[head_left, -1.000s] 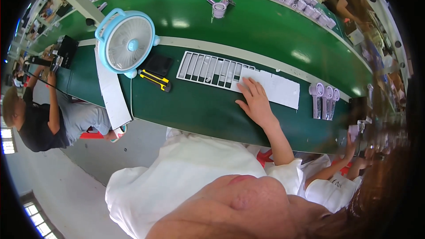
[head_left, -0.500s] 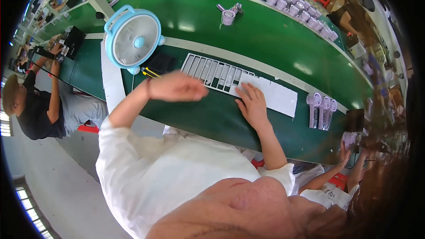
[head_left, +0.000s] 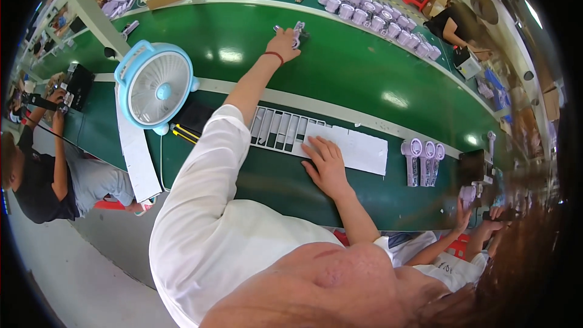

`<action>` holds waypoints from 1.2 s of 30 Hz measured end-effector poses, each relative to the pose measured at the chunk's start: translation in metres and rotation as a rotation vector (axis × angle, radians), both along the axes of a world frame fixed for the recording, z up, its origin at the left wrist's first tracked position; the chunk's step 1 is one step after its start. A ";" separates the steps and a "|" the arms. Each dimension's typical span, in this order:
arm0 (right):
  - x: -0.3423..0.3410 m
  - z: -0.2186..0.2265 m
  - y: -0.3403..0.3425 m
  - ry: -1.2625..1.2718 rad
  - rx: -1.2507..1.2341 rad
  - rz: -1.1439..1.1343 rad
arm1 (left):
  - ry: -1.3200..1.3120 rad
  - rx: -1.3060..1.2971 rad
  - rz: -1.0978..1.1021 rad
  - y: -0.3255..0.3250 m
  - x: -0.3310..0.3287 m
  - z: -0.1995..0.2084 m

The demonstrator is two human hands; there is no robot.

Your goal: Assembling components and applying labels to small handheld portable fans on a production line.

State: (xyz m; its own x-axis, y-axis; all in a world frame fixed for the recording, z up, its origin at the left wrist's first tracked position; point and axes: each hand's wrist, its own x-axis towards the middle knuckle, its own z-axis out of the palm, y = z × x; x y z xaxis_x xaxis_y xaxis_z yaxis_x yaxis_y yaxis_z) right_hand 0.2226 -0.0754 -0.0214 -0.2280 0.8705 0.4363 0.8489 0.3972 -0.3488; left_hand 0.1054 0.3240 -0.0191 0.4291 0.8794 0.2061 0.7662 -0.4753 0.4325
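Observation:
My left hand (head_left: 282,44) is stretched far out over the green conveyor belt (head_left: 364,73), its fingers closed on a small lilac handheld fan (head_left: 297,29) lying there. A red band circles that wrist. My right hand (head_left: 328,163) lies flat, fingers apart, on the near edge of a white slotted tray (head_left: 352,146) on the green bench in front of me. The tray's left half shows several narrow slots (head_left: 276,129).
A light-blue desk fan (head_left: 159,85) stands at the left, with a yellow-handled tool (head_left: 182,134) by its base. Three lilac handheld fans (head_left: 423,161) lie right of the tray. A row of lilac pieces (head_left: 382,17) lines the belt's far side. Other people sit at left (head_left: 42,170) and lower right (head_left: 461,255).
My left arm came into view and swung from above the tray out to the lilac fan on the belt. My right hand stayed on the tray.

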 end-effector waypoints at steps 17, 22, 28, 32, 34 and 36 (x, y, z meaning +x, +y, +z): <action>0.006 0.003 -0.030 1.048 -0.543 -0.191 | -0.628 -0.989 -1.041 -0.264 -0.089 0.120; 0.018 0.044 -0.072 0.738 -0.315 -0.255 | -0.101 -0.372 -0.989 -0.298 -0.136 0.098; -0.010 0.096 -0.092 0.440 -0.515 0.234 | -0.153 -0.144 -0.827 -0.330 -0.140 0.039; 0.009 0.080 -0.075 0.636 -0.513 0.240 | -0.191 0.058 -0.822 -0.336 -0.136 0.037; 0.011 0.073 -0.058 0.624 -0.436 0.129 | -0.176 0.038 -0.852 -0.336 -0.134 0.031; 0.008 0.065 -0.046 0.627 -0.422 0.009 | -0.177 0.026 -0.888 -0.339 -0.131 0.029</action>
